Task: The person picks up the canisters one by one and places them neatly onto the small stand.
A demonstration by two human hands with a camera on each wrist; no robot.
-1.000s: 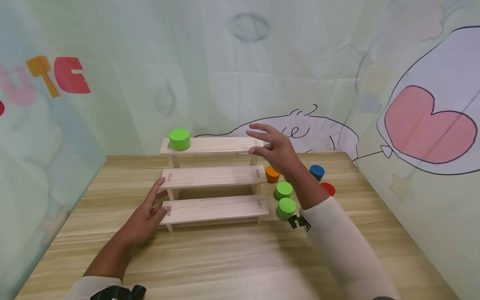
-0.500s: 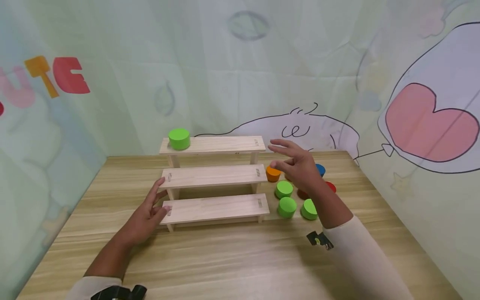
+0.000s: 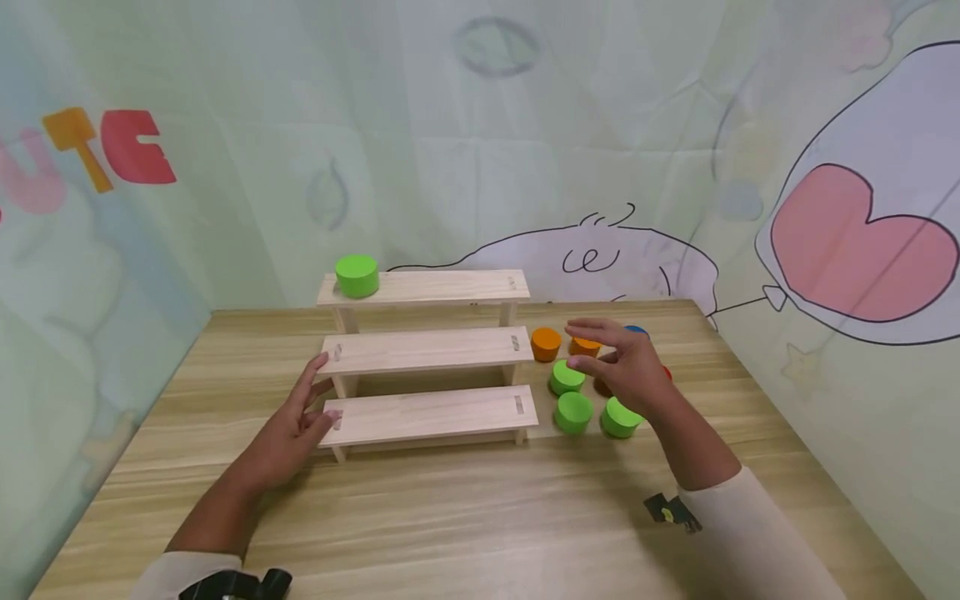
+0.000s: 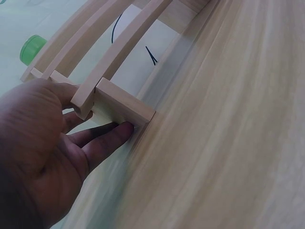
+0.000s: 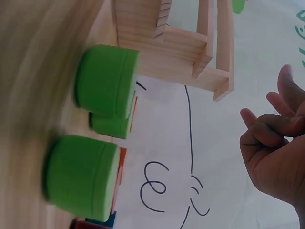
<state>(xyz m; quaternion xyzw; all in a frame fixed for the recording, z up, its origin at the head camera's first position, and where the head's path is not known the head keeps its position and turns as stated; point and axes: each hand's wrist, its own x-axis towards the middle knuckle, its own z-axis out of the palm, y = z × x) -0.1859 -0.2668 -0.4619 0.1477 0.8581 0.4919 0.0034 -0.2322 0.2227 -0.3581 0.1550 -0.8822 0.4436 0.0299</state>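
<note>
A pale wooden three-tier stand rests on the table. My left hand holds its left end, the thumb on the lowest plank; in the left wrist view fingers press against the side panel. On the left end of the top plank sits a green round block. My right hand, holding nothing, hovers over the blocks right of the stand with thumb and fingers apart. Nearest it are a green block and an orange block, partly covered by the fingers.
Two more green blocks stand in front, one beside the other. Another orange block is by the stand's right end. Blue, red and brown blocks are mostly hidden behind the right hand. A printed curtain backs the table.
My right hand has moved from the right end of the top plank rightward and down to above the blocks. The left hand keeps its place on the stand.
</note>
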